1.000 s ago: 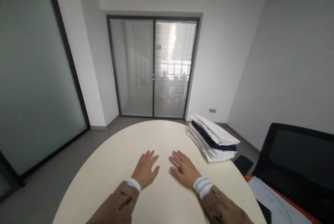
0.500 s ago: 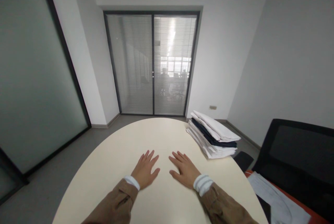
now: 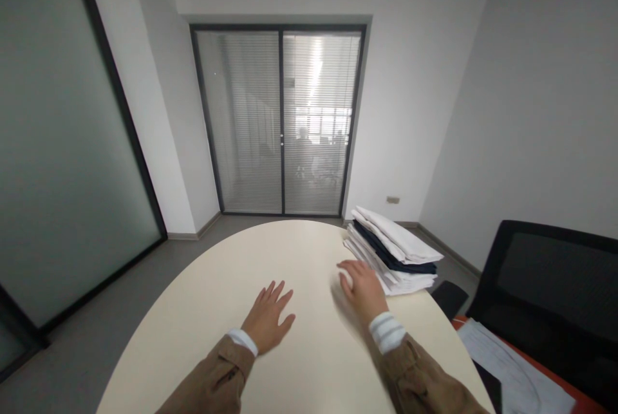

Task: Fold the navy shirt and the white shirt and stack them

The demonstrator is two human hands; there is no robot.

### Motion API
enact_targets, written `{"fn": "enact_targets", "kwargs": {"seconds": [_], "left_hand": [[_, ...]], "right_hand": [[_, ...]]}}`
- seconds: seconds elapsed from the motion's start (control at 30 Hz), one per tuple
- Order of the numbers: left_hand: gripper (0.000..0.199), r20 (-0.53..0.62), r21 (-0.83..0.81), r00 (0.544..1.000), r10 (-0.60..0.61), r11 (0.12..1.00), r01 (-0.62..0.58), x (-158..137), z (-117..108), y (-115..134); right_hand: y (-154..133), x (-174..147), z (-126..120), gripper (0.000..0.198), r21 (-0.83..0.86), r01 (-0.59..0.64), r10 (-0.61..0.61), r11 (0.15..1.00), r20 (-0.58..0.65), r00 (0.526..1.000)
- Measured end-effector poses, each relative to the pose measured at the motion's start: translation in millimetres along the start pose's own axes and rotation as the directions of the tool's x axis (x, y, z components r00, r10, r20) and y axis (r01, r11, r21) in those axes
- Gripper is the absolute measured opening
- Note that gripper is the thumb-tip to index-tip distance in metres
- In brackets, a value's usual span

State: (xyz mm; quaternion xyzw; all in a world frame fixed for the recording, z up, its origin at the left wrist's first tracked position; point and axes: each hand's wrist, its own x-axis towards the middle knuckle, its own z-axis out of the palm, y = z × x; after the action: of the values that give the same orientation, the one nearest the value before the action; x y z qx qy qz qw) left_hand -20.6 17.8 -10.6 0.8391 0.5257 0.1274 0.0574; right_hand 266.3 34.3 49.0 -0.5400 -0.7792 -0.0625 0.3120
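My left hand (image 3: 268,317) lies flat, fingers spread, on the cream oval table (image 3: 226,285). My right hand (image 3: 364,286) is lifted just off the table, fingers loosely curled and empty, close to the left side of a stack of folded clothes (image 3: 393,250). The stack is mostly white with one dark navy piece near the top and sits at the table's right edge. Both arms wear brown sleeves with white striped cuffs.
A black office chair (image 3: 545,285) stands at the right, with white cloth (image 3: 506,369) on an orange surface below it. Glass doors with blinds (image 3: 282,124) are straight ahead, a frosted glass wall (image 3: 53,143) at the left.
My right hand has left its flat place on the table and moved right and forward toward the clothes stack. The left hand has stayed put.
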Motion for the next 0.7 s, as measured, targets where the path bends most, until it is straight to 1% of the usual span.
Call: {"fn": "enact_targets", "kwargs": {"seconds": [0.03, 0.07, 0.1, 0.13, 0.17, 0.2, 0.23, 0.3, 0.33, 0.37, 0.4, 0.47, 0.53, 0.57, 0.6, 0.63, 0.67, 0.7], "left_hand": [[0.057, -0.003, -0.005, 1.000, 0.001, 1.000, -0.001, 0, 0, 0], [0.056, -0.008, -0.010, 1.000, 0.002, 1.000, -0.003, 0, 1, 0], [0.056, -0.014, -0.014, 1.000, 0.004, 1.000, -0.004, 0, 1, 0], [0.055, -0.023, -0.018, 1.000, 0.005, 1.000, -0.006, 0, 1, 0], [0.055, -0.033, -0.021, 0.999, 0.006, 1.000, -0.006, 0, 1, 0], [0.054, -0.046, -0.023, 0.999, 0.006, 1.000, -0.007, 0, 2, -1], [0.053, -0.058, -0.026, 0.998, 0.008, 1.000, -0.009, 0, 2, -1], [0.051, -0.090, -0.038, 0.996, 0.020, 0.999, -0.023, -1, 2, -1], [0.050, -0.114, -0.050, 0.993, 0.030, 0.998, -0.036, -1, 2, -1], [0.049, -0.143, -0.068, 0.989, 0.041, 0.996, -0.051, -1, 1, 1], [0.049, -0.175, -0.094, 0.983, 0.048, 0.993, -0.065, -1, 1, 3], [0.049, -0.241, -0.170, 0.969, 0.045, 0.982, -0.088, -2, -2, 13], [0.055, -0.294, -0.273, 0.955, 0.023, 0.956, -0.107, -3, -8, 30], [0.061, -0.322, -0.327, 0.947, 0.003, 0.938, -0.114, -3, -13, 41], [0.070, -0.348, -0.378, 0.937, -0.024, 0.918, -0.117, -4, -18, 53], [0.081, -0.383, -0.422, 0.922, -0.060, 0.899, -0.117, -4, -25, 66], [0.092, -0.424, -0.450, 0.900, -0.104, 0.886, -0.110, -5, -33, 79], [0.104, -0.461, -0.467, 0.875, -0.148, 0.879, -0.097, -6, -41, 92]], "right_hand": [[10, 9, -14, 0.033, -0.045, -0.062, 0.056, 0.997, -0.120, 0.991], [21, 17, -28, 0.033, -0.092, -0.139, 0.115, 0.986, -0.231, 0.966], [32, 24, -41, 0.035, -0.140, -0.227, 0.174, 0.964, -0.317, 0.932], [44, 31, -52, 0.038, -0.186, -0.334, 0.244, 0.924, -0.387, 0.889], [55, 35, -62, 0.042, -0.229, -0.421, 0.310, 0.877, -0.399, 0.863], [65, 39, -69, 0.045, -0.274, -0.488, 0.378, 0.829, -0.368, 0.849], [73, 41, -74, 0.045, -0.316, -0.527, 0.439, 0.789, -0.310, 0.843], [84, 44, -79, 0.037, -0.388, -0.532, 0.515, 0.753, -0.158, 0.843], [86, 45, -81, 0.034, -0.414, -0.514, 0.522, 0.751, -0.104, 0.847], [85, 46, -83, 0.033, -0.437, -0.490, 0.509, 0.754, -0.081, 0.857], [81, 47, -87, 0.033, -0.456, -0.467, 0.481, 0.758, -0.092, 0.872], [66, 47, -101, 0.033, -0.467, -0.427, 0.388, 0.774, -0.184, 0.903], [42, 44, -119, 0.034, -0.402, -0.389, 0.287, 0.829, -0.292, 0.912], [27, 40, -129, 0.034, -0.328, -0.369, 0.263, 0.870, -0.326, 0.908], [11, 35, -138, 0.035, -0.222, -0.357, 0.268, 0.907, -0.349, 0.898], [-6, 29, -146, 0.035, -0.090, -0.332, 0.282, 0.939, -0.350, 0.893], [-22, 22, -151, 0.035, 0.070, -0.281, 0.289, 0.957, -0.313, 0.905], [-38, 13, -154, 0.037, 0.243, -0.218, 0.274, 0.945, -0.225, 0.935]]}}
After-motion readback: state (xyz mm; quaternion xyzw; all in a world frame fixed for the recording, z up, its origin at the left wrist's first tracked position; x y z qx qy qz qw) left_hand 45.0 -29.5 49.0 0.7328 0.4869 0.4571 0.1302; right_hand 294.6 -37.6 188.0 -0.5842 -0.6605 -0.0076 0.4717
